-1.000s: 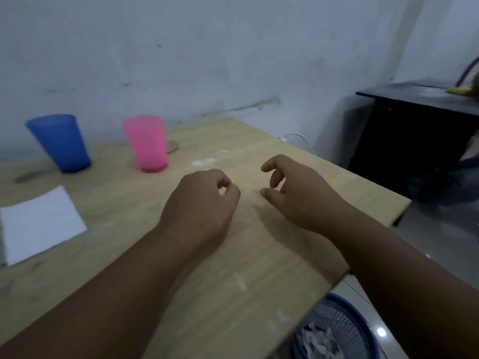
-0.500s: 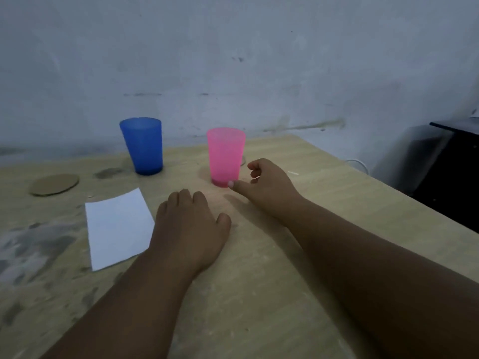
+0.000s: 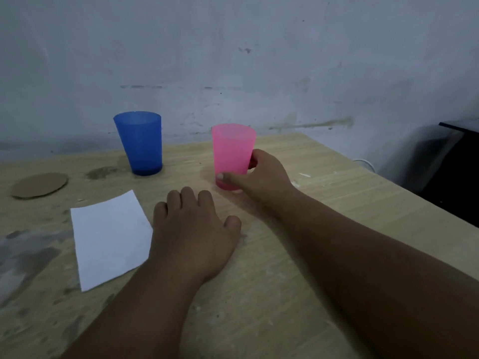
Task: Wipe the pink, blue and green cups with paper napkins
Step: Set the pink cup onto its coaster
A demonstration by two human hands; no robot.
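1. Now the right hand (image 3: 261,177) curls thumb and fingers (image 3: 253,158) round the pink cup (image 3: 232,151), which stands near the tabletop's (image 3: 337,203) far edge.
2. Left hand (image 3: 194,229) rests loosely, holding nothing, beside the napkin (image 3: 108,237).
3. Next, probably: lift the cup and take up the napkin.

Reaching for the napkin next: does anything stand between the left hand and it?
Nothing visible does. The left hand rests on the table at the right edge of the napkin; the blue cup and the cardboard disc lie farther back.

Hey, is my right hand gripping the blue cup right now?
No, the right hand grips the pink cup near its base, while the blue cup stands apart, untouched.
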